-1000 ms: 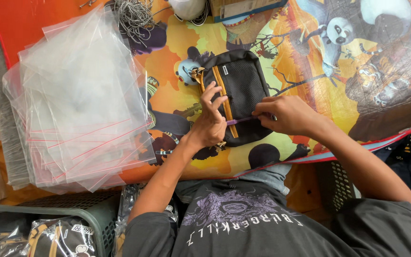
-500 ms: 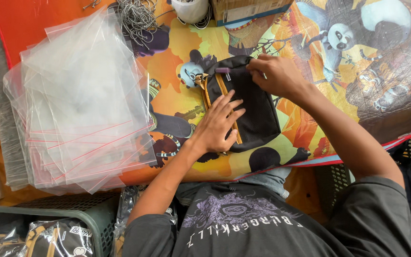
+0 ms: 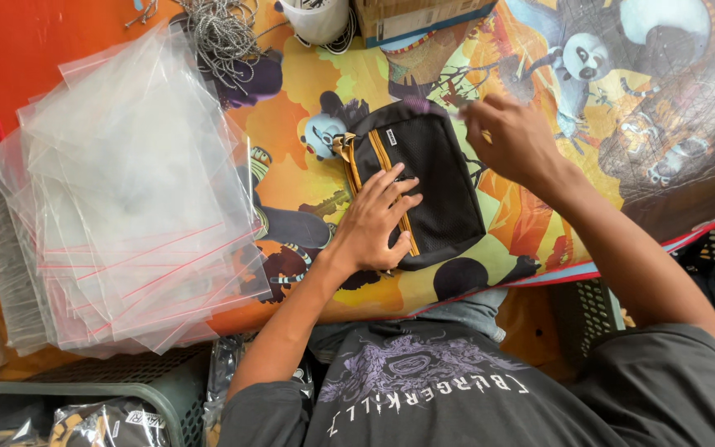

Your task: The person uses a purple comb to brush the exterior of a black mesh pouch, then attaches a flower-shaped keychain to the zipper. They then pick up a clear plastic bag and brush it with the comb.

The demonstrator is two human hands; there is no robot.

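Flat left hand (image 3: pixel 374 228) on mesh-fronted black pouch (image 3: pixel 428 186), crinkly clear bags (image 3: pixel 130 199) beside

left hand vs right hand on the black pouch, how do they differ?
The left hand lies flat, fingers spread, pressing on the front of the black pouch beside its yellow zipper; the right hand is curled at the pouch's far right corner, pinching something small that cannot be made out. The left arm comes in bent from below, the right reaches from the right. Both are bare and at the pouch.
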